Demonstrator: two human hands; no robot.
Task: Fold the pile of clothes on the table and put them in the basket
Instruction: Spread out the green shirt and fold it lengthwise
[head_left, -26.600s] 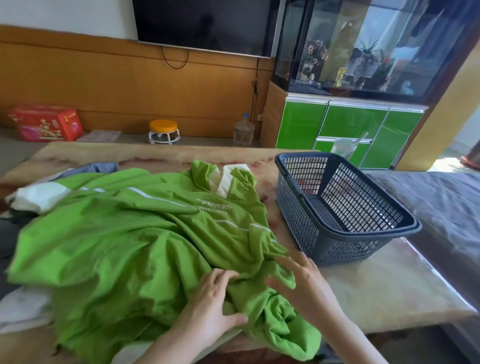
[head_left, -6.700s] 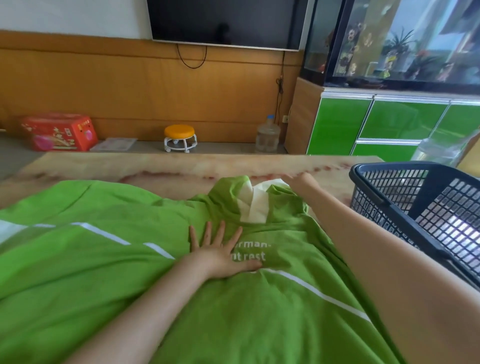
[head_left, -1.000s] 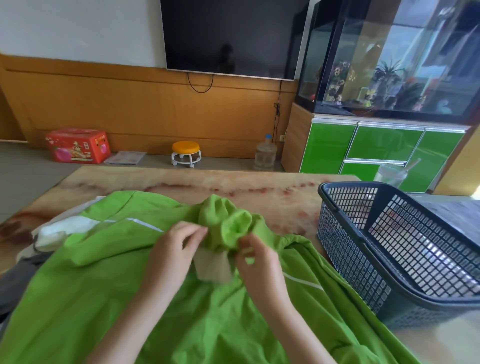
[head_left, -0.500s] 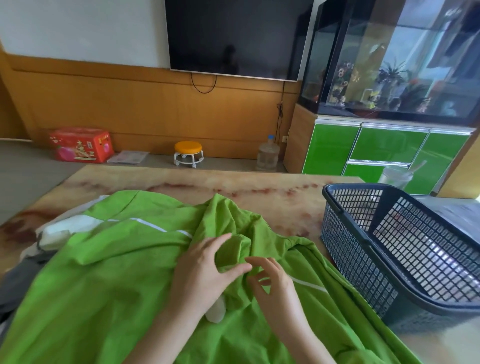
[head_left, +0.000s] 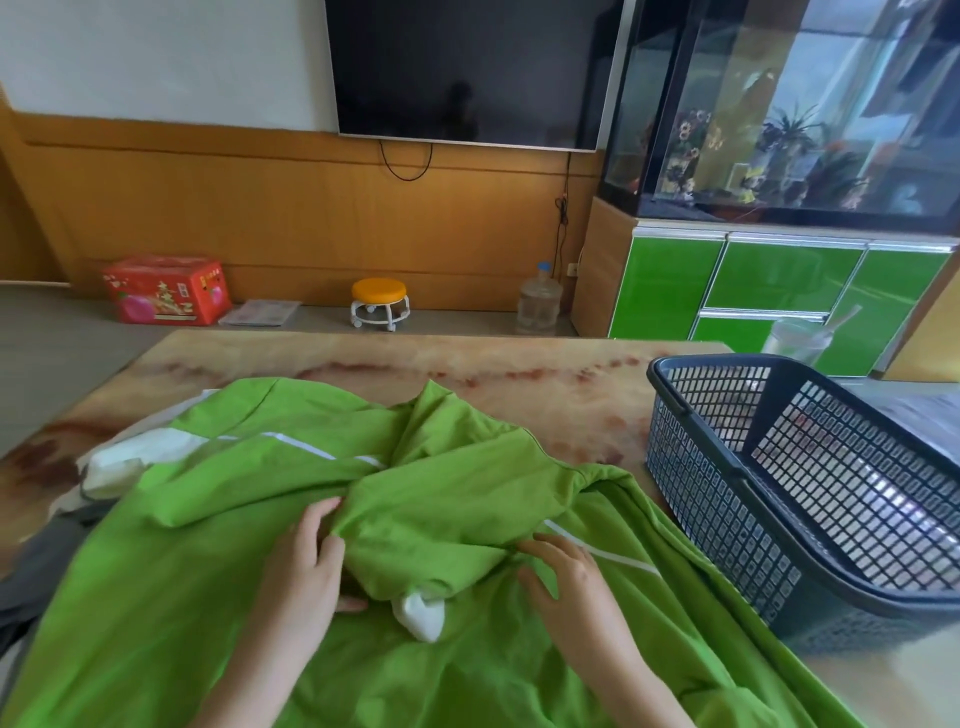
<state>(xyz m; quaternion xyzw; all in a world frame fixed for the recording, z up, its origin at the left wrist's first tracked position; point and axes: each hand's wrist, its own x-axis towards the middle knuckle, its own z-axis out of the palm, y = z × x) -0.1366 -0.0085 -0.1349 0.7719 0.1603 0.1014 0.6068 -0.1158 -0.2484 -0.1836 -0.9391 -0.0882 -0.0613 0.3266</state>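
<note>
Worktop (head_left: 519, 395) carries green garment (head_left: 441, 493) spread just beside basket (head_left: 727, 519). Left hand (head_left: 311, 561) fingers (head_left: 324, 512) pinch a fold; right hand (head_left: 571, 587) curls at it, grip unclear. Soft, light, floppy; probably best held at seams or hem.

2 hands (left hand (head_left: 306, 561), right hand (head_left: 569, 579)), 1 green garment (head_left: 441, 499), 1 basket (head_left: 701, 493), 1 table (head_left: 519, 374), 1 TV (head_left: 467, 67), 1 stool (head_left: 380, 301), 1 red box (head_left: 166, 288), 1 water jug (head_left: 540, 301), 1 fish tank (head_left: 779, 104)

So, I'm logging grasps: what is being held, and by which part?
The left hand grips the green garment by the edge of its bunched fold. The right hand touches that fold's other side; whether it grips cannot be told.
</note>
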